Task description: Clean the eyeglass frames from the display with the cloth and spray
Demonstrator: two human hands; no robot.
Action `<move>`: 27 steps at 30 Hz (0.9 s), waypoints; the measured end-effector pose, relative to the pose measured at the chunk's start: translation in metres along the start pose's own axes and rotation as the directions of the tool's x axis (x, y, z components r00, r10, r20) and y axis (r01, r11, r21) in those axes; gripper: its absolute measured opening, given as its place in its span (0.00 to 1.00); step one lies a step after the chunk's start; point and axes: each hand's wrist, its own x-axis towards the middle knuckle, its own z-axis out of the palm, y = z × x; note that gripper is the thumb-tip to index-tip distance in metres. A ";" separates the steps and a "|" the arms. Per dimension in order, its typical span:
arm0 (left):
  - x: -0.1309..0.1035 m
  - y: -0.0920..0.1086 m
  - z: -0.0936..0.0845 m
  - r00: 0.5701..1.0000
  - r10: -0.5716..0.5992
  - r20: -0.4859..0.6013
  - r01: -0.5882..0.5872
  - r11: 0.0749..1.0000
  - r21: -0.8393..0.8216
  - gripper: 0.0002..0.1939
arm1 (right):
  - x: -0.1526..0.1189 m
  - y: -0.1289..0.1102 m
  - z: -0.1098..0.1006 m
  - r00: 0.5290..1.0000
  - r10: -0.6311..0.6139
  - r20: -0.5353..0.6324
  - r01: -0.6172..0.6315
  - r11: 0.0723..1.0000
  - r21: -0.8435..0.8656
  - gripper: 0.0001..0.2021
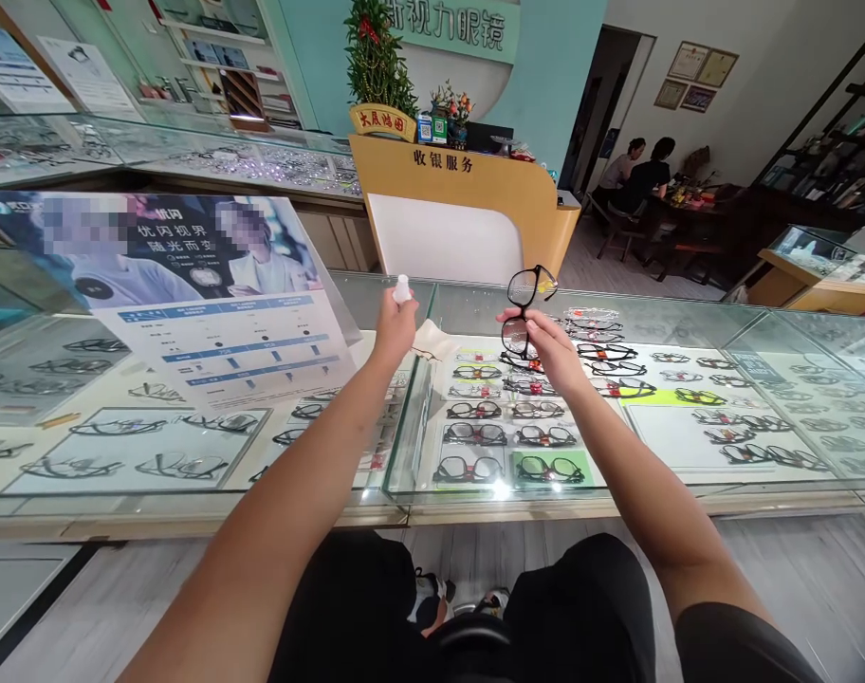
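Observation:
In the head view, my left hand (395,327) is closed round a small bottle with a white top (402,287); the rest of it is hidden by my fingers. To its right, my right hand (550,346) pinches a pair of dark-framed eyeglasses (524,286) near the bridge. The glasses are turned on end, one lens above the other, over the glass counter. Between my hands a pale cloth (432,340) lies on the counter top, close to my left wrist.
Many eyeglasses (475,433) lie in rows inside the glass display counter (418,417). A printed sign (262,323) stands at the left. Beyond are a wooden cashier desk (468,209) with a plant (381,71), and two people (642,180) seated at a table.

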 end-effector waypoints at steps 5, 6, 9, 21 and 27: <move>0.018 -0.029 -0.008 0.981 -0.102 -0.163 0.119 0.988 0.101 0.13 | 0.004 0.008 -0.005 1.000 0.003 -0.005 -0.004 1.000 -0.030 0.25; 0.019 -0.033 -0.009 0.980 -0.100 -0.173 0.124 0.984 0.130 0.13 | 0.004 0.008 -0.005 1.000 -0.001 -0.004 0.000 1.000 -0.021 0.24; 0.021 -0.041 -0.012 0.978 -0.103 -0.182 0.134 0.976 0.169 0.11 | 0.004 0.009 -0.006 1.000 -0.014 -0.001 0.014 1.000 -0.010 0.23; 0.006 -0.023 -0.008 0.963 0.071 -0.259 0.000 0.965 0.263 0.36 | 0.004 -0.003 -0.001 1.000 0.007 -0.017 -0.007 1.000 -0.007 0.25; -0.028 0.018 -0.001 0.835 0.542 -0.096 -0.460 0.782 0.420 0.37 | 0.004 -0.002 -0.001 1.000 0.007 -0.024 -0.006 0.998 0.057 0.24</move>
